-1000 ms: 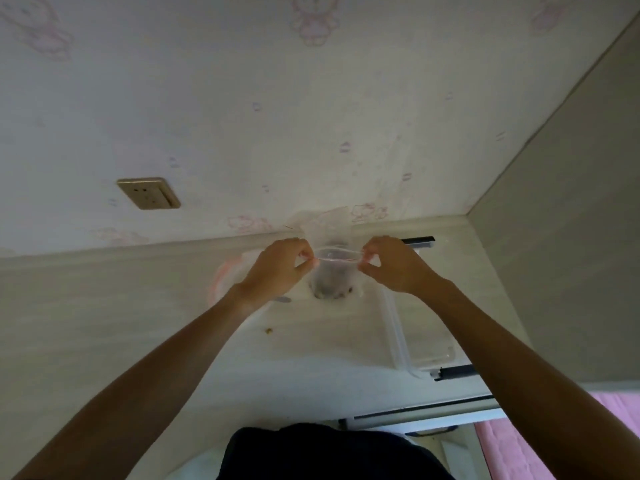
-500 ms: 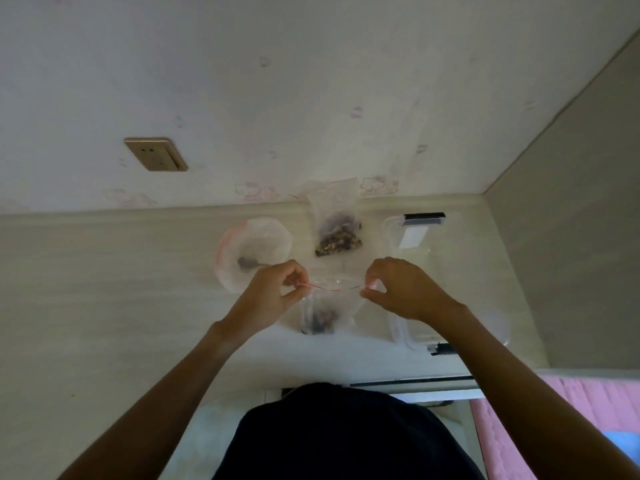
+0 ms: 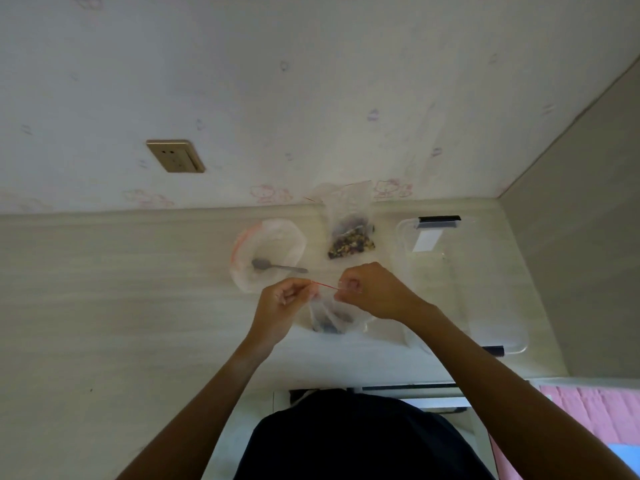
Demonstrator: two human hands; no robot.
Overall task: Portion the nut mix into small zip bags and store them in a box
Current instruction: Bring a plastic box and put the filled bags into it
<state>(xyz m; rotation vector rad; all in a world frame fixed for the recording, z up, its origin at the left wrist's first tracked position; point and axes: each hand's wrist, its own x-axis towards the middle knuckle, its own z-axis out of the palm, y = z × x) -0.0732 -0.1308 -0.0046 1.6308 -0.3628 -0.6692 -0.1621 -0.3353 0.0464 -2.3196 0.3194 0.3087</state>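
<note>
1. The left hand (image 3: 286, 299) is pinched shut on one end of the red zip strip of a small zip bag (image 3: 329, 315); the right hand (image 3: 367, 289) pinches the other end, so the strip runs taut between them.
2. The bag hangs below the strip, just above the surface (image 3: 138, 306). A small dark clump of nut mix sits in its bottom corner.
3. Judged risk: if the pinches slide unevenly, the zip could seal only partway, and nuts would spill when the bag is laid in the box. A nut caught in the track would also block the seal.
4. The bag is thin, clear, limp film that creases easily; its weight sits low, so it could swing and twist the strip.
5. Beyond the hands, a larger clear supply bag (image 3: 349, 230) of mixed brown and dark nuts leans at the wall.
6. To its left lie floppy clear bags with a red edge (image 3: 268, 252), and a grey metal spoon (image 3: 277, 266) rests on them.
7. To the right stands the box (image 3: 460, 278), rigid clear plastic, rectangular with rounded corners and dark clips at its ends; it looks empty.
</note>
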